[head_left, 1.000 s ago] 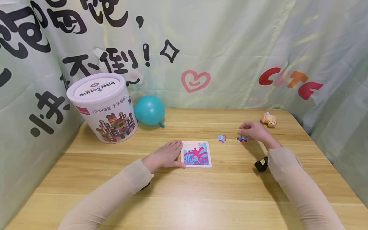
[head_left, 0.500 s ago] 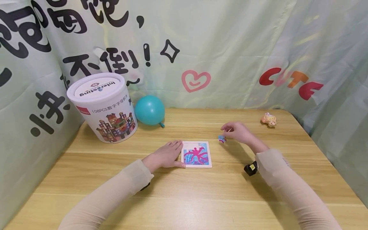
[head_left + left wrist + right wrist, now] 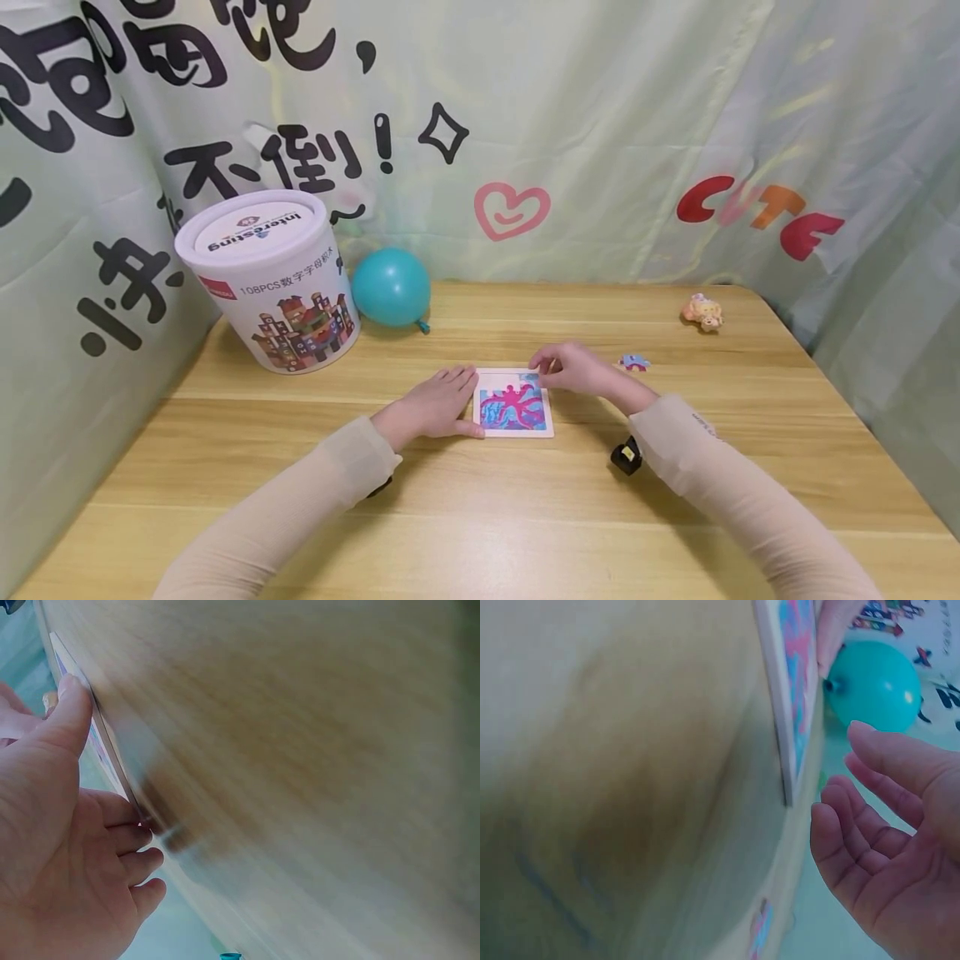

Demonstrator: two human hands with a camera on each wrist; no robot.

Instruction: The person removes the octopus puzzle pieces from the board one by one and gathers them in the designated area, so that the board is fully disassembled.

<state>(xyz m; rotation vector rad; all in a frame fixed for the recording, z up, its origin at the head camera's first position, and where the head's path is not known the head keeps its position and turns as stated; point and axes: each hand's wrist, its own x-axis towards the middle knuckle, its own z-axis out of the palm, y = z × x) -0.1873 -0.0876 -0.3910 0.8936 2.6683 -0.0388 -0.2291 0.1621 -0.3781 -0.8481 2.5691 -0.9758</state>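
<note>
A square tray puzzle (image 3: 513, 408) with a pink octopus on blue lies on the wooden table, its top left part bare. My left hand (image 3: 435, 406) rests against its left edge, fingers straight, thumb (image 3: 71, 712) on the near corner. Over the top right corner of the puzzle is my right hand (image 3: 573, 368), with thumb and fingers bent toward each other. It appears to pinch a small puzzle piece, which the fingers hide in both the head and right wrist views. One loose puzzle piece (image 3: 634, 362), blue and pink, lies right of that hand.
At the back left stands a large white bucket (image 3: 270, 283) with a teal balloon (image 3: 391, 287) beside it. A small peach figurine (image 3: 702, 312) sits at the back right. Printed curtain (image 3: 600, 125) closes off the back and sides.
My right hand has moved left from the loose pieces to the puzzle's top right corner. The nearer loose piece no longer shows where it lay. My left hand has stayed put.
</note>
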